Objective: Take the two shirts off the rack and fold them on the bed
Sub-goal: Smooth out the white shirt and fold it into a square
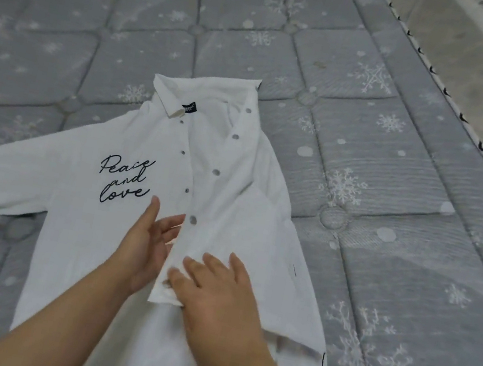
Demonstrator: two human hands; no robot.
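Shirt (113,244) flat on bed (398,165), front up, collar far, hem near. Left hand (147,242) fingers straight under placket; right hand (214,291) flat, pressing placket.

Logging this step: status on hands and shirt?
Left hand open, fingers at the placket edge. Right hand open, pressing the placket flat. Shirt front up on bed, unfolded. Nothing in the way.
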